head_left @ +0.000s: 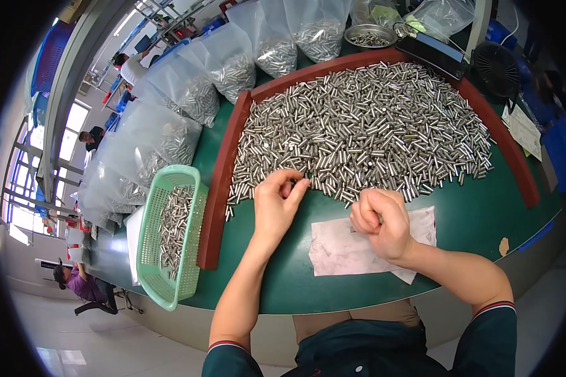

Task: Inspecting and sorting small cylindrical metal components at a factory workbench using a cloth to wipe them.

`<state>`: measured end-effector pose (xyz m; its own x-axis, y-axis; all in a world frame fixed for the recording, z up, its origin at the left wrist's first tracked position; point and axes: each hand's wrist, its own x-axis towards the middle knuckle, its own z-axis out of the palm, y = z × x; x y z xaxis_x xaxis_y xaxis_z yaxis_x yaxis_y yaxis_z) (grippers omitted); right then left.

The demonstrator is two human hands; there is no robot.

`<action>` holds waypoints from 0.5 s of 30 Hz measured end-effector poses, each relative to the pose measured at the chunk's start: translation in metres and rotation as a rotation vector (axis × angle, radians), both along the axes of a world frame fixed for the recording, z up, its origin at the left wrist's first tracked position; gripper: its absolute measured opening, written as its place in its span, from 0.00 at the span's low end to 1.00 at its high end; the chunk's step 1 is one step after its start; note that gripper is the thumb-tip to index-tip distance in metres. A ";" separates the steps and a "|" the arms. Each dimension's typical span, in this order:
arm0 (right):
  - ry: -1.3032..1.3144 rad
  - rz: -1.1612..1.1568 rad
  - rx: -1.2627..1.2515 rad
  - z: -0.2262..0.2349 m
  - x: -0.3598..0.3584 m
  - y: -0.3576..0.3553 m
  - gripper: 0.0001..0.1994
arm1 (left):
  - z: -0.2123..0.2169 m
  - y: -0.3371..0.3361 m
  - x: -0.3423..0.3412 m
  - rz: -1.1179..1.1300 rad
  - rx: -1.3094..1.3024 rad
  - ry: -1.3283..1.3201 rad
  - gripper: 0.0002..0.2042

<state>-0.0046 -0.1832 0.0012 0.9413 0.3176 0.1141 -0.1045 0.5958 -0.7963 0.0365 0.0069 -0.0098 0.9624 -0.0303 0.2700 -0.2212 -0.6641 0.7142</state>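
A broad heap of small shiny metal pins [365,125] covers the middle of the green table. At its near left edge is my left hand [275,204], fingers curled in and the thumb close against them. Whatever it may hold is hidden by the fingers. My right hand [383,225] is closed in a fist above a stained pale cloth [339,254], just in front of the heap. What lies inside that fist cannot be seen. To the left of my left forearm stands a green plastic basket [146,242] with more metal pins in it.
Dark red wooden bars [223,188] frame the heap at left, back and right. Clear plastic bags [233,60] of pins line the left and far side. A round metal dish [371,36], a phone-like black device [431,55] and a small black fan [495,68] stand at the back.
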 end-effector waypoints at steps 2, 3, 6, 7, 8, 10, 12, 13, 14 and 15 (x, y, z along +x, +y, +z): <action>0.000 0.001 -0.003 0.000 -0.001 0.000 0.17 | -0.002 -0.008 0.000 -0.016 0.087 -0.124 0.07; -0.001 0.004 -0.006 0.000 -0.001 0.001 0.17 | -0.003 -0.009 0.000 -0.002 0.127 -0.116 0.06; -0.005 0.003 -0.019 0.000 -0.001 0.001 0.17 | 0.000 -0.009 -0.002 0.018 0.184 -0.048 0.06; -0.002 -0.002 -0.019 0.000 -0.001 0.000 0.17 | 0.001 -0.008 -0.004 0.026 0.200 -0.021 0.06; -0.002 0.001 -0.019 -0.001 -0.001 0.000 0.18 | 0.002 -0.006 -0.005 0.029 0.221 -0.002 0.05; 0.001 -0.003 -0.020 -0.001 -0.001 0.000 0.18 | 0.004 -0.005 -0.008 0.015 0.200 0.015 0.05; -0.021 -0.015 -0.045 -0.002 -0.001 0.000 0.18 | 0.009 -0.010 -0.015 -0.038 0.107 0.017 0.05; -0.019 -0.016 -0.036 -0.004 -0.001 0.000 0.18 | 0.017 -0.014 -0.022 -0.083 0.061 0.065 0.05; -0.019 -0.009 -0.023 -0.005 -0.001 -0.002 0.18 | 0.017 -0.016 -0.027 -0.180 0.037 0.111 0.05; -0.019 -0.004 -0.011 -0.005 0.000 -0.003 0.18 | 0.019 -0.020 -0.033 -0.258 0.060 0.163 0.05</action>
